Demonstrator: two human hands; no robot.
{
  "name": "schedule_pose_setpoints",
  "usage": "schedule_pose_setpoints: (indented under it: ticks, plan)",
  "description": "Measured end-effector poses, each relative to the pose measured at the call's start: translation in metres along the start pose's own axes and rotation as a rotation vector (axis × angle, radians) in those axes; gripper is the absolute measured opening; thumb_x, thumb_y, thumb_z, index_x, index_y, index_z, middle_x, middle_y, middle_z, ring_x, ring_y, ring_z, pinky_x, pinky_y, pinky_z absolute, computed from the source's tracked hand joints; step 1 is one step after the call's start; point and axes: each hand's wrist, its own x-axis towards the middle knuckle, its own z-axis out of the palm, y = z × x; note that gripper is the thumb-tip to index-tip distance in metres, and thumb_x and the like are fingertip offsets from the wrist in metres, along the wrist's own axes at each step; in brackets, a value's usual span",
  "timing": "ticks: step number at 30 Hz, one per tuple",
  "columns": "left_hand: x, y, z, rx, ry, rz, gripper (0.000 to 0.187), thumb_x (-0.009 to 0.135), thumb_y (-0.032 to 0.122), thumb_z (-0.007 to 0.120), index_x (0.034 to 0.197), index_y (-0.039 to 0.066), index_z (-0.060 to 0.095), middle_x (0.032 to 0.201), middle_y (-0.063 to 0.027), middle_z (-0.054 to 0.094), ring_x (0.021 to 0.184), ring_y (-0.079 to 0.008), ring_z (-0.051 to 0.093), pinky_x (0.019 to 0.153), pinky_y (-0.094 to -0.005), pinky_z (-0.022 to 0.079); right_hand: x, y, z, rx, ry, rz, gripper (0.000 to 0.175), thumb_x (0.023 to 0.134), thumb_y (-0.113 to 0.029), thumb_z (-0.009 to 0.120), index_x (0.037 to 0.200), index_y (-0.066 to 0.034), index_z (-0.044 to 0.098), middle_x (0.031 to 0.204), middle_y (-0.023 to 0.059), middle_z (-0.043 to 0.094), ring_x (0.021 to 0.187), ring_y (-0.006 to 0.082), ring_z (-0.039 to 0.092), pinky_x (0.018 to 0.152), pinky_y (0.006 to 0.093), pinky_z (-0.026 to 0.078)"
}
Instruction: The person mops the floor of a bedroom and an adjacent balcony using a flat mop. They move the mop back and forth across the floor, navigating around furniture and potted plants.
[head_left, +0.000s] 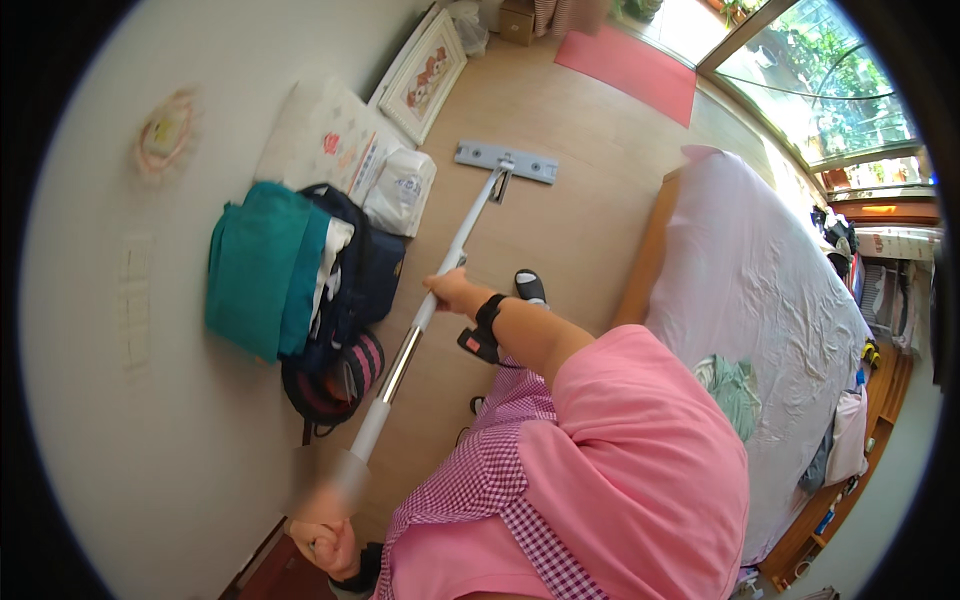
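A flat mop's pole (405, 352) slants from lower left up to its grey flat mop head (506, 160), which lies on the floor. Partway down the pole, my right hand (450, 289) is wrapped around it, below a bare metal section. My left hand (328, 541) is curled at the pole's upper end in the lower left. A blurred patch hides part of the handle there, just beyond the fingers. Bands circle both wrists, the right one with a small black device (478, 343).
Along the left wall stand a teal bag (259, 270), a dark backpack (384, 277), wrapped white packs (401, 191) and a framed picture (426, 75). A sheet-covered bed (757, 277) fills the right side. A pink mat (630, 71) lies by the glass door (817, 82).
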Motion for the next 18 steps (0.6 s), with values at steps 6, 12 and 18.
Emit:
schedule_pose_setpoints:
  ticks: [6,12,18]
  plan:
    - [-0.088,0.113,-0.043,0.171,0.085,0.073,0.028,0.080,0.020,0.039,0.053,0.014,0.041,0.049,0.0004,0.040,0.046,-0.0131,0.036,0.049,-0.0216,0.035,-0.109,0.150,0.062,-0.210,-0.078,0.213,0.058,0.073,-0.019,0.062,0.108,-0.0040,0.018,0.078,0.0116,0.053,0.057,0.0209,0.056,0.048,0.0378,0.051]
    - [-0.152,0.176,-0.056,0.103,0.187,0.033,0.024,0.076,0.018,0.041,0.055,0.014,0.031,0.051,0.0004,0.028,0.049,-0.0145,0.032,0.059,-0.0265,0.033,-0.203,0.261,0.108,-0.443,-0.402,0.489,0.021,0.074,-0.025,0.057,0.076,-0.0051,0.053,0.072,0.0079,0.055,0.061,0.0217,0.056,0.061,0.0406,0.049]
    - [-0.219,0.209,-0.097,0.032,0.445,0.160,0.025,0.074,0.016,0.042,0.053,0.015,0.028,0.049,0.0003,0.027,0.049,-0.0131,0.031,0.063,-0.0288,0.031,-0.234,0.298,0.118,-0.311,-0.517,0.579,0.012,0.071,-0.015,0.061,0.074,-0.0052,0.054,0.065,0.0071,0.053,0.055,0.0207,0.054,0.054,0.0354,0.049]
